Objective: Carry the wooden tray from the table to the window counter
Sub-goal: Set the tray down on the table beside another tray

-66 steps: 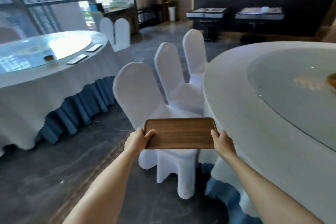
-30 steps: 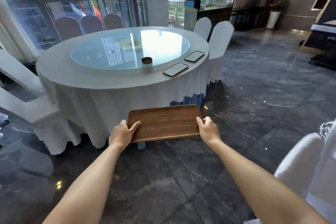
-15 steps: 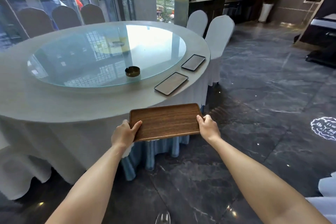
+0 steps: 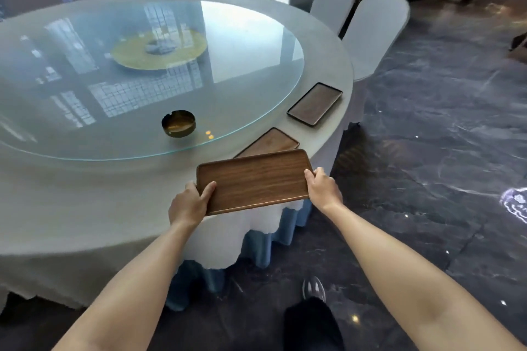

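Carrying noted: your left hand (image 4: 188,204) and right hand (image 4: 323,189) each hold a closed grip on the wooden tray (image 4: 252,181), airborne over the surface (image 4: 71,208) edge; window counter, toward 1 o'clock, not reached

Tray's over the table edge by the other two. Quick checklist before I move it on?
1. Left hand grips the wooden tray at its left end: ok.
2. Right hand grips the right end: ok.
3. Tray is empty, nothing to slide off: ok.
4. Tray level: not ok, tilted slightly.
5. Clearance above the nearer dark tray on the table: cannot tell.
6. Ashtray apart from the tray: ok.
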Demonstrator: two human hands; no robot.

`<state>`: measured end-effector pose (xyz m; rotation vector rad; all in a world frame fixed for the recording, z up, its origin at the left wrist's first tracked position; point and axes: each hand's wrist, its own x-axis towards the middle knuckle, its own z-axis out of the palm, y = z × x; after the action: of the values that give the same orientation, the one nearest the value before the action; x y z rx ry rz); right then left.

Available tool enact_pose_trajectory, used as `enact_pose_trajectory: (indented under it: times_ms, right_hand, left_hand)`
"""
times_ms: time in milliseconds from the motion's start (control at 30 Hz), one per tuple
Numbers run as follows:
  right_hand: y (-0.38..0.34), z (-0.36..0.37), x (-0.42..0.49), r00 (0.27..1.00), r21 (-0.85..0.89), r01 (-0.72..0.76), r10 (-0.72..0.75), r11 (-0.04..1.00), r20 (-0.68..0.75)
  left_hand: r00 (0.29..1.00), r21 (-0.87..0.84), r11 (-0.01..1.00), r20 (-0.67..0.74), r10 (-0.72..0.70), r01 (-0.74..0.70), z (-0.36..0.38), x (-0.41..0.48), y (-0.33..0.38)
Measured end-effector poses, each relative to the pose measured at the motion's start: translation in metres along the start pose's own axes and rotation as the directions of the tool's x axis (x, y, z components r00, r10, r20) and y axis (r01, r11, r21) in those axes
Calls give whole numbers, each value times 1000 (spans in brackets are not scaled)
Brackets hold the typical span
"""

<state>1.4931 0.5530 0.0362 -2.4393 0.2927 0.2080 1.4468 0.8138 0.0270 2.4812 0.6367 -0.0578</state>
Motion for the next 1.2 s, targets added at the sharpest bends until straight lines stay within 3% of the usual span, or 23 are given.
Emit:
enact_pose_trajectory:
  times_ms: [233, 500, 800, 1200]
  right_hand:
    - [3, 1, 136, 956, -118, 182, -148, 976, 254]
    - [0, 7, 223, 831, -271, 469, -315, 841, 459]
    - [-1, 22, 269, 738, -353, 640, -418, 683, 530]
    - [-4, 35, 287, 663, -453, 746, -485, 488, 570]
  left_hand:
    - [949, 38, 949, -53, -311, 313, 66, 39, 44]
    - [870, 125, 862, -109, -480, 492, 99, 53, 81]
    - [836, 207, 810, -113, -537, 549, 129, 68, 91]
    - [856, 254, 817, -156, -493, 518, 137, 78, 82]
